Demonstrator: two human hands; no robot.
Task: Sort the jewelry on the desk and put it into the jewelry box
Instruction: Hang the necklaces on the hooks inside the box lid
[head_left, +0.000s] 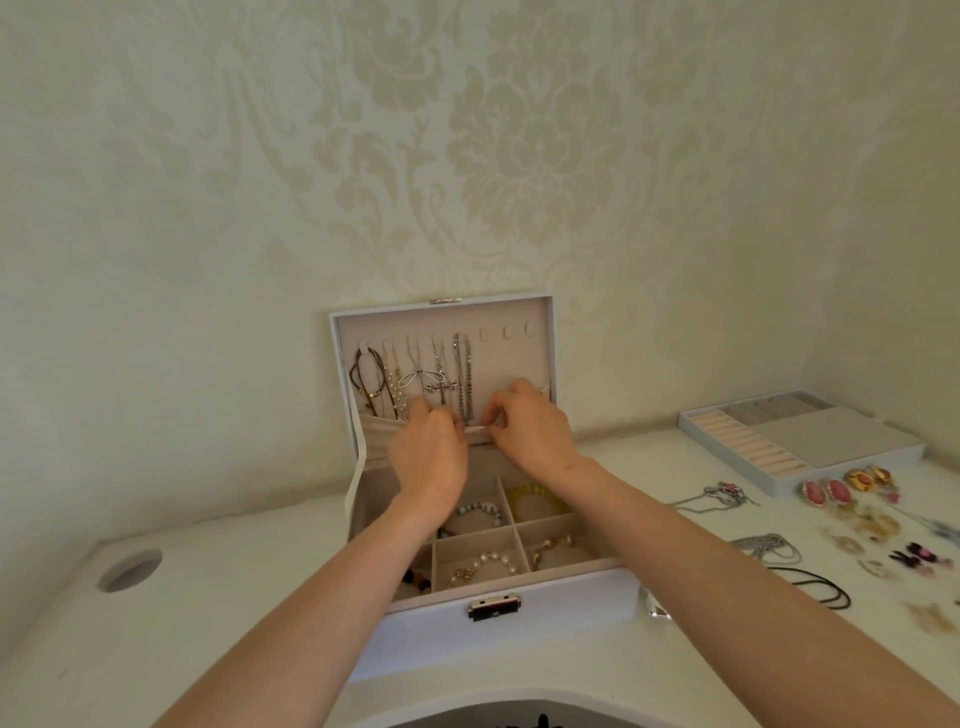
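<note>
On the glossy white desk (208, 623) with a round cable hole (130, 570), the white jewelry box (441, 639) stands open behind its metal clasp (494, 607), a pearl bracelet (485, 564) in one beige-lined compartment. The right hand (535, 431) pinches the rim of the lid's fabric pocket (379, 434). The left hand (428, 452) curls beside it below a hanging silver chain (462, 374), its grip unclear. Loose pink earrings (826, 492) lie near a ridged tray (810, 436), below cream damask wallpaper (519, 156).
</note>
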